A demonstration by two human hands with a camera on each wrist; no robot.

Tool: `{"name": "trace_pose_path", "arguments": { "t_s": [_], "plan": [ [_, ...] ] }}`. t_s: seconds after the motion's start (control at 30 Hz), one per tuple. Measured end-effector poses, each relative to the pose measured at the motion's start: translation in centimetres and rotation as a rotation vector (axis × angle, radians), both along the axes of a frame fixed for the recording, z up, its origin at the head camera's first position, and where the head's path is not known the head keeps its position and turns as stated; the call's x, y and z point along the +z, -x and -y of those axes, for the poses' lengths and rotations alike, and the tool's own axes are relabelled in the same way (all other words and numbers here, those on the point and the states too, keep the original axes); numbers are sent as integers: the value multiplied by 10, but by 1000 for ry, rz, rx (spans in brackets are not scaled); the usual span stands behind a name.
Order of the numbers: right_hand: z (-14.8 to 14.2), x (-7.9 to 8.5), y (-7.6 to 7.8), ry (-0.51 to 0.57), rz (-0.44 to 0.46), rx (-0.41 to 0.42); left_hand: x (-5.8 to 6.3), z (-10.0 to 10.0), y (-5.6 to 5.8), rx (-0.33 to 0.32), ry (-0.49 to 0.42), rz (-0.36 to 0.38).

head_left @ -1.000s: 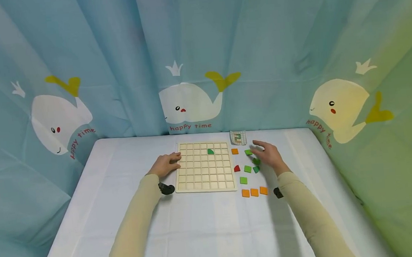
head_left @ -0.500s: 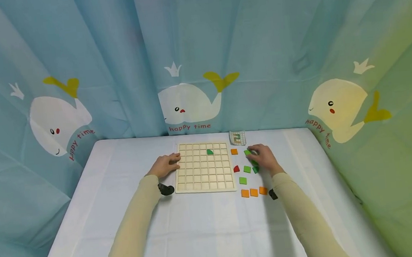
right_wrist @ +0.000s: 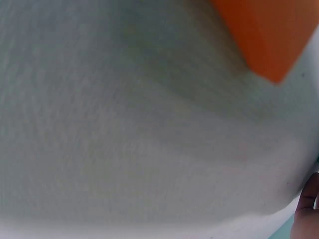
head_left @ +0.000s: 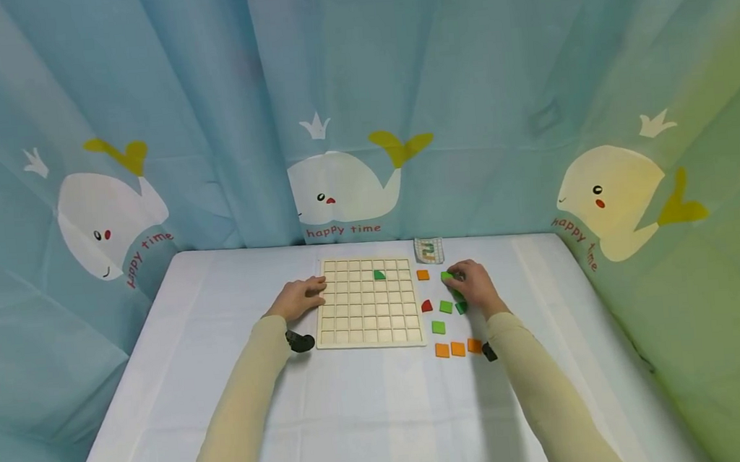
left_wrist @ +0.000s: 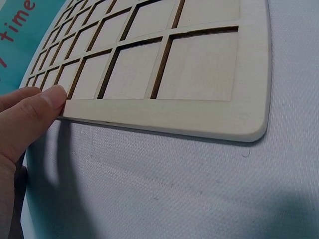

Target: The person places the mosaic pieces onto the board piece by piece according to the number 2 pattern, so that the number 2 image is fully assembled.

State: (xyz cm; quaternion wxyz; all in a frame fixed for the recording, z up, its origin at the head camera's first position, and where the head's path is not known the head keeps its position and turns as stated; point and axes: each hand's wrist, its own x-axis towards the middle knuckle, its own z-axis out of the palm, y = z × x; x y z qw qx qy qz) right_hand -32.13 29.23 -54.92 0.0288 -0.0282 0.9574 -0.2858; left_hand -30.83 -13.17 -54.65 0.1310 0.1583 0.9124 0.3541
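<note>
A pale wooden grid board (head_left: 371, 345) lies on the white-covered table. One dark green quarter-round tile (head_left: 380, 275) sits in a cell of its upper part. My left hand (head_left: 293, 299) rests on the board's left edge, its fingers fairly straight; in the left wrist view the thumb (left_wrist: 52, 97) lies on the rim. To the right of the board, my right hand (head_left: 475, 282) pinches a light green square tile (head_left: 446, 276) between thumb and forefinger. Under that hand, a further green tile is partly hidden. The right wrist view catches only a blurred orange tile (right_wrist: 274, 35) and fingers (right_wrist: 308, 196).
Beside the board lie a red quarter-round tile (head_left: 426, 305), light green squares (head_left: 438, 327), a dark green piece (head_left: 461, 308) and several orange squares (head_left: 457, 349). A patterned paper card (head_left: 429, 251) is at the back, close to the curtain (head_left: 484, 193).
My right hand has moved a little left and down, and its fingers have closed on the light green tile. The left hand stays on the board's edge.
</note>
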Motion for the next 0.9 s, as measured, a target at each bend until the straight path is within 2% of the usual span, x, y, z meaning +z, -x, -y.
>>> {"name": "trace_pose_path", "arguments": {
  "t_s": [0.13, 0.27, 0.43, 0.63, 0.73, 0.9],
  "plan": [
    [6, 0, 1, 21, -15, -32, 0, 1, 0, 6, -1, 14],
    [17, 2, 4, 101, -77, -35, -2, 2, 1, -5, -10, 2],
    [49, 5, 10, 177, -146, 65, -8, 4, 4, -16, -27, -18],
    [100, 9, 17, 141, -134, 223, -12, 4, 7, -3, -43, -9],
    [123, 11, 20, 104, -143, 264, -11, 4, 7, 2, -46, -2],
    [146, 10, 23, 87, -120, 280, -6, 2, 5, -6, -54, 5]
  ]
}}
